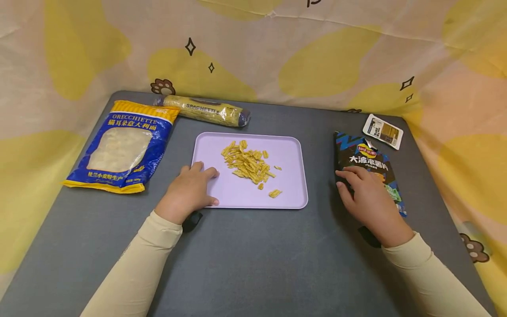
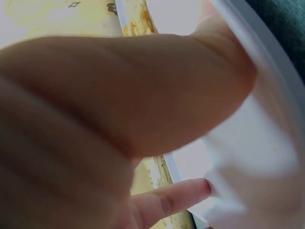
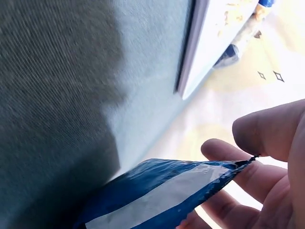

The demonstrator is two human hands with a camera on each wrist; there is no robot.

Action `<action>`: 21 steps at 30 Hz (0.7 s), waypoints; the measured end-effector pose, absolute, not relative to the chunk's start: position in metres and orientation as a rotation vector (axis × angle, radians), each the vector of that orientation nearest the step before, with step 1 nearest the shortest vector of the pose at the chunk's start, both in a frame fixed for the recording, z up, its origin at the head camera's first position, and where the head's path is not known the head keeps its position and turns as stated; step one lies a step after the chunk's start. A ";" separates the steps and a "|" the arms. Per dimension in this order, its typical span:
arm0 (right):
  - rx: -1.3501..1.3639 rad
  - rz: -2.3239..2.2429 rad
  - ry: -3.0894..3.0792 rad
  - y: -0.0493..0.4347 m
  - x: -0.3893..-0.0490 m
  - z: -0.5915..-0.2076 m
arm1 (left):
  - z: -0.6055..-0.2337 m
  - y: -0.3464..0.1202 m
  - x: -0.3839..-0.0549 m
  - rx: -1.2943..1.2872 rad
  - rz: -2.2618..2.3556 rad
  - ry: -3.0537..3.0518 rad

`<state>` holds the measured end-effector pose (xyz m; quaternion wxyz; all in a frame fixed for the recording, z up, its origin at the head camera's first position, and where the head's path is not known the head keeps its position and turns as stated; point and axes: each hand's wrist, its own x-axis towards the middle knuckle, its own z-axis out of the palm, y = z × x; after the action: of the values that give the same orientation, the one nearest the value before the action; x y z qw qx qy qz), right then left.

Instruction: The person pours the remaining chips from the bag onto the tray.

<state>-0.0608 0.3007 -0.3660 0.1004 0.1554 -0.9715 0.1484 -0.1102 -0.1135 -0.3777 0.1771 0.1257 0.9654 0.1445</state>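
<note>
A lilac tray (image 1: pixel 245 200) lies at the middle of the table, bearing a loose heap of yellow ridged crisps (image 1: pixel 251 165). My left hand (image 1: pixel 192 189) rests over its near left corner, fingers spread. In the left wrist view, the thumb (image 2: pixel 209 62) lies against the tray and one fingertip touches its surface. To the right, a dark crisp packet (image 1: pixel 366 156) has its near part beneath my right hand (image 1: pixel 370 200). The right fingers reach loosely over the packet's left side. In the right wrist view, the packet's corner (image 3: pixel 190 179) sits beside the thumb, fingers behind it.
A blue and yellow orecchiette bag (image 1: pixel 119 147) lies left of the tray. Behind the tray is a spaghetti pack (image 1: pixel 206 110). A small white packet (image 1: pixel 383 131) with a brown label sits near the table's far right corner. Patterned cloth (image 1: pixel 277 53) borders the table.
</note>
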 end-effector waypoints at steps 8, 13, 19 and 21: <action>0.410 0.435 -3.049 0.298 -0.057 -0.376 | -0.379 -0.111 -0.111 0.340 0.417 2.733; 0.395 0.456 -3.147 0.298 -0.058 -0.382 | -0.381 -0.111 -0.112 0.335 0.402 2.735; 0.391 0.501 -3.189 0.298 -0.060 -0.387 | -0.382 -0.112 -0.112 0.335 0.393 2.728; 0.381 0.532 -3.196 0.300 -0.061 -0.387 | -0.382 -0.113 -0.113 0.335 0.393 2.722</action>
<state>-0.0610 0.3000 -0.3875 -0.0602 0.1167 -0.9779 0.1629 -0.1126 -0.1126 -0.3819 0.1844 0.1190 0.9656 0.1396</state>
